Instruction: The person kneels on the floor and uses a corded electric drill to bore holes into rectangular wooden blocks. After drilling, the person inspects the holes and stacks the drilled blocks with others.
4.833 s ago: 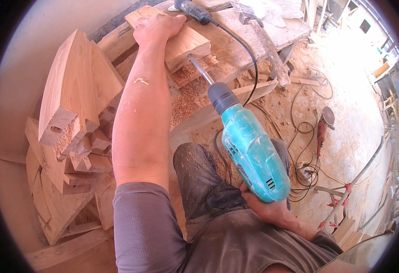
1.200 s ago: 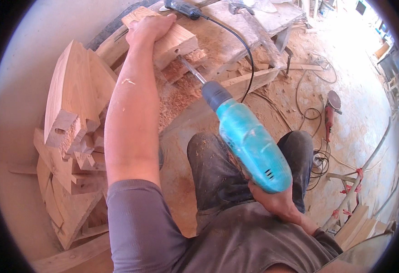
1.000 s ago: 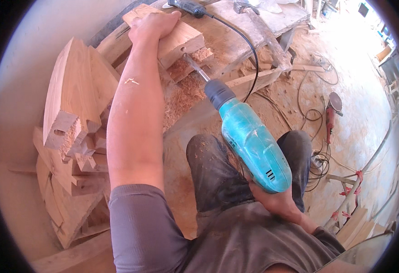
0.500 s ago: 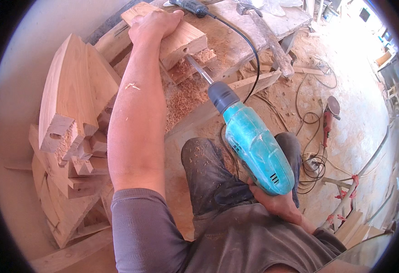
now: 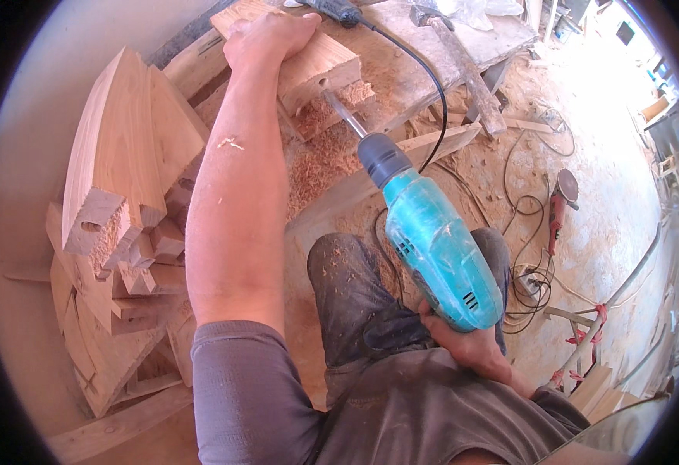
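Observation:
My left hand (image 5: pixel 273 37) is closed over the top of a pale wooden block (image 5: pixel 320 68), pressing it on the workbench. A small round hole shows in the block's near end. My right hand (image 5: pixel 467 345) grips the handle of a teal power drill (image 5: pixel 444 252), mostly hidden under the drill's body. The drill's long metal bit (image 5: pixel 345 114) points up and left, its tip just below the hole and seemingly outside it. Wood shavings (image 5: pixel 320 167) are heaped beneath the block and bit.
Several cut wooden blocks (image 5: pixel 111 167) are stacked at left against the wall. A hammer (image 5: pixel 467 74) and a corded power tool (image 5: pixel 331 9) lie on the workbench (image 5: pixel 401 23). An angle grinder (image 5: pixel 560 205) and tangled cables (image 5: pixel 529 283) are on the dusty floor at right.
The whole view has shifted slightly. My left hand still holds the block, and the drill's bit stays close to the hole, with little other visible movement.

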{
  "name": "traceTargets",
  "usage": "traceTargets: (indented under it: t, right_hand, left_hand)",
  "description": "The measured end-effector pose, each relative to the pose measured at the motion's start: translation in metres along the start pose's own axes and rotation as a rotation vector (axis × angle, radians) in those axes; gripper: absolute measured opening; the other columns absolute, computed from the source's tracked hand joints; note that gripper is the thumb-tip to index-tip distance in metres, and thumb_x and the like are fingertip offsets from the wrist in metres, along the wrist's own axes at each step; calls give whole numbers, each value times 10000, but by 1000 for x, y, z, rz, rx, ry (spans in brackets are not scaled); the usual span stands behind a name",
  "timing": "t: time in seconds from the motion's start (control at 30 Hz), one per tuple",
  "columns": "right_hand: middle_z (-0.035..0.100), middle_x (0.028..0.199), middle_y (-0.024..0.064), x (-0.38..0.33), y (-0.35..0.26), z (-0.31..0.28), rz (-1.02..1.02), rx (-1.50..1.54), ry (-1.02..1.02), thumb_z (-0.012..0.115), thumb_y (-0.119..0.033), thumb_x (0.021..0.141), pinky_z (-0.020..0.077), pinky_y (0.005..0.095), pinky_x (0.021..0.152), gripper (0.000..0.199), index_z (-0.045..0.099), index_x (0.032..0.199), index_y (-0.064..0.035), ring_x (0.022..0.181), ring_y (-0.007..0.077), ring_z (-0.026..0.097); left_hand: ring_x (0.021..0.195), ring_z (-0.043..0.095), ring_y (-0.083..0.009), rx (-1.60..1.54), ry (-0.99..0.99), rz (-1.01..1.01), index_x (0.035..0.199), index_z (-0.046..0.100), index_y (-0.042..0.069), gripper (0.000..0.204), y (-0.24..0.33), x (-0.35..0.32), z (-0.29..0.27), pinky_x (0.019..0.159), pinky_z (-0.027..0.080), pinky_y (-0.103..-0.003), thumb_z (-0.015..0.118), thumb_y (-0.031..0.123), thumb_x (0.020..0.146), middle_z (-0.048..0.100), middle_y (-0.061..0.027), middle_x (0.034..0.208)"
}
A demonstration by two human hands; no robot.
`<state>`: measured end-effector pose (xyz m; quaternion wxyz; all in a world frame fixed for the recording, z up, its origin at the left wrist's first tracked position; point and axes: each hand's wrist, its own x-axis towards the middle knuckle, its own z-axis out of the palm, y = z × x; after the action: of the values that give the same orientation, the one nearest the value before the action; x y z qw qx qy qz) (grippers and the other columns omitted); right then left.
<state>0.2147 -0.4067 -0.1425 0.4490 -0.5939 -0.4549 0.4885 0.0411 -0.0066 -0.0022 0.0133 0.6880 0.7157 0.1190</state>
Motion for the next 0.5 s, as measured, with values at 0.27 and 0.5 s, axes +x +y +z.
traceTargets:
  t: [0.27,0.5]
  right_hand:
    - [727,1002,22,1,1,1,4,27,19,751,4,880,545,288,790,209,730,1085,-33,908,125,676]
    - [780,929,75,4,-1,4,-71,34,49,739,-34,852,586,311,773,178,739,1027,-6,853,156,742]
  left_hand:
    - [1477,475,-298,10,32,13,1437,663,235,730,2,-1,3,1173,423,-412,482,750,952,596,-77,1529]
    - [1519,415,-314,37,7,5,1497,602,323,704,2,6,4,1189,399,-479,439,739,953,550,-28,1582]
